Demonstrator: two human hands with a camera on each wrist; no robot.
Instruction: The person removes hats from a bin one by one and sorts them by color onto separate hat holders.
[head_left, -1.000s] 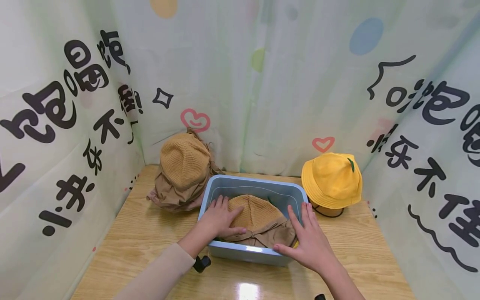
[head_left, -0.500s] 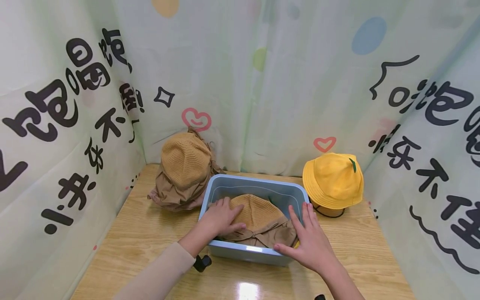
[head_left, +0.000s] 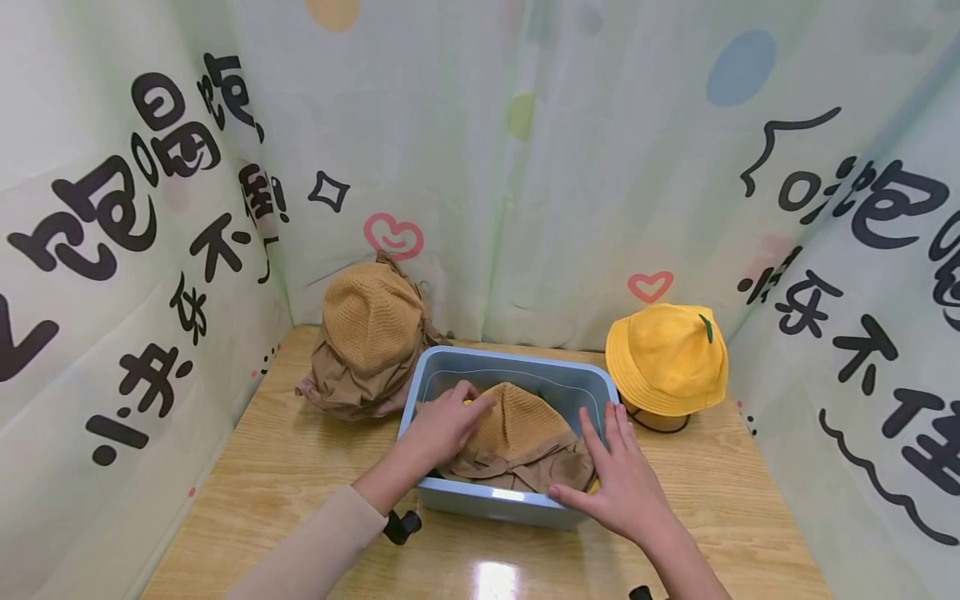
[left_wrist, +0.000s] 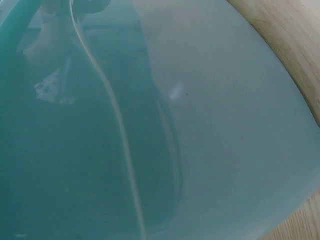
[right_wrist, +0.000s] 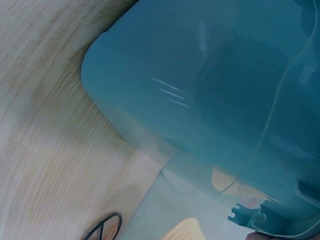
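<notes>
A light blue plastic bin (head_left: 495,510) holds a tan knitted hat (head_left: 517,421) with a brown cloth brim. My left hand (head_left: 442,429) reaches over the bin's left side, bent at the hat's left edge with one finger across the knitted crown; its other fingertips are hidden, so I cannot tell whether they pinch the hat. My right hand (head_left: 622,479) rests along the bin's right side, fingers spread, thumb at the front rim. A yellow scrap (head_left: 595,487) shows beside that thumb, inside the bin. Both wrist views look at the bin's outer wall (left_wrist: 240,125).
Left of the bin, a stack of tan and brown hats (head_left: 371,325) stands against the curtain (head_left: 570,208). A yellow bucket hat (head_left: 663,362) with a green sprout is behind right, above a dark cord. All stand on a wooden table (head_left: 712,500).
My left hand has gone from flat and spread on the hat to bent at its left edge, and the crown has bunched slightly to the right. The right hand stays put.
</notes>
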